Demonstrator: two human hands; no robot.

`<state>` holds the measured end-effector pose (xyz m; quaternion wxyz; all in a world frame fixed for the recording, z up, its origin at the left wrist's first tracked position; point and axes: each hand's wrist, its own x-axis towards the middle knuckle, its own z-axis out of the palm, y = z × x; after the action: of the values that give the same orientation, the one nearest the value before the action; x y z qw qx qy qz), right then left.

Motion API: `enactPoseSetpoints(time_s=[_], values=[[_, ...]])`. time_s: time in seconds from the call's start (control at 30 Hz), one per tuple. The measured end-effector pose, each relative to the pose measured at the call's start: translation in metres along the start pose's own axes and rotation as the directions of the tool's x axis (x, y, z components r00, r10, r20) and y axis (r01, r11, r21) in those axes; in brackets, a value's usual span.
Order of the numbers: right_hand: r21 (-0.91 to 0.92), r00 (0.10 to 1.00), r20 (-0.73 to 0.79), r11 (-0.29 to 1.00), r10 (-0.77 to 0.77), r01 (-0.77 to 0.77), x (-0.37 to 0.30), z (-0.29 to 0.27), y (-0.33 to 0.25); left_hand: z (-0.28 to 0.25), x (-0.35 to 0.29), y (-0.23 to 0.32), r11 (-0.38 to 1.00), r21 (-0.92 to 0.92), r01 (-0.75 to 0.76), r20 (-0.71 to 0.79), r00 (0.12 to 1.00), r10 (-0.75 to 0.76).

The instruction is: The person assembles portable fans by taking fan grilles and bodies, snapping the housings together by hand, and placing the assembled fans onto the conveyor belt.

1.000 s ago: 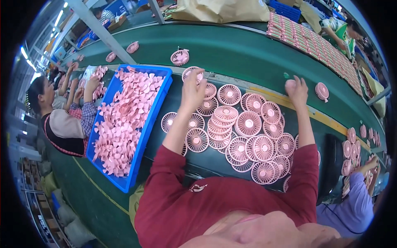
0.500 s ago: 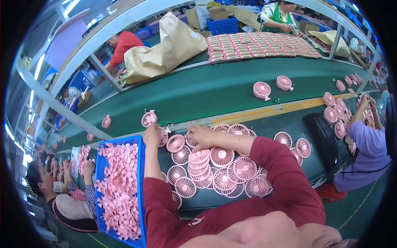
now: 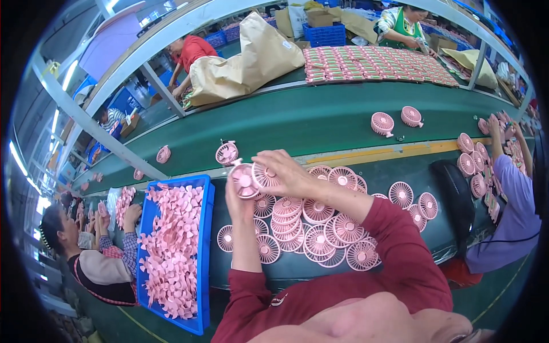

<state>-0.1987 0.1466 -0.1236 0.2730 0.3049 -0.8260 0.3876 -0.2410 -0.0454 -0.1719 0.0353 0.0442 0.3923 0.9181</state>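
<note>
Upright in my left hand point(image 3: 236, 201) is a round pink fan housing point(image 3: 244, 180) with its blades showing inside. My right hand point(image 3: 290, 173) grips a pink round fan grille point(image 3: 265, 175) by its edge, right against the housing's right side. Whether the two parts touch is hard to tell. Below my hands, a stack of pink grilles point(image 3: 287, 216) and several loose, overlapping ones point(image 3: 317, 240) lie on the dark green worktop. To the left of my left forearm stands a blue bin point(image 3: 205, 246) heaped with pink fan blades point(image 3: 171, 251).
A green conveyor belt point(image 3: 320, 123) runs across beyond the worktop. On it are pink fan housings point(image 3: 227, 152) and two fans point(image 3: 382, 124) farther right. A black padded object point(image 3: 452, 197) lies at right. Co-workers sit left, right point(image 3: 509, 197) and opposite.
My right hand has come off the grilles with one grille and moved up to my left hand. The left hand has drawn the fan housing in and raised it. The view has shifted slightly.
</note>
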Motion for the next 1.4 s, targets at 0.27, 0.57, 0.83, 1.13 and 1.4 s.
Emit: enactPoseSetpoints(time_s=[0.27, 0.57, 0.83, 1.13, 1.4], values=[[-0.161, 0.987, 0.117, 0.979, -0.11, 0.128, -0.026, 0.007, -0.021, 0.024, -0.046, -0.032, 0.917, -0.3, 0.264, 0.015, 0.962, -0.273], [-0.068, 0.994, 0.108, 0.998, -0.009, 0.016, -0.038, 0.014, -0.023, 0.04, -0.063, -0.023, 0.961, -0.194, 0.197, 0.019, 0.98, -0.197], [0.498, 0.983, 0.018, 0.85, 0.185, -0.169, -0.031, 0.041, -0.031, 0.077, -0.084, -0.035, 0.852, 0.317, -0.416, -0.078, 0.884, 0.461], [0.441, 0.866, 0.02, 0.772, 0.5, -0.457, -0.021, 0.014, 0.044, 0.071, -0.019, -0.046, 0.812, 0.559, -0.166, 0.136, 0.985, 0.107], [-0.537, 0.777, -0.437, 0.561, 0.453, -0.63, -0.08, -0.128, 0.144, -0.004, 0.108, -0.041, 0.409, 0.832, -0.375, 0.339, 0.927, 0.16]])
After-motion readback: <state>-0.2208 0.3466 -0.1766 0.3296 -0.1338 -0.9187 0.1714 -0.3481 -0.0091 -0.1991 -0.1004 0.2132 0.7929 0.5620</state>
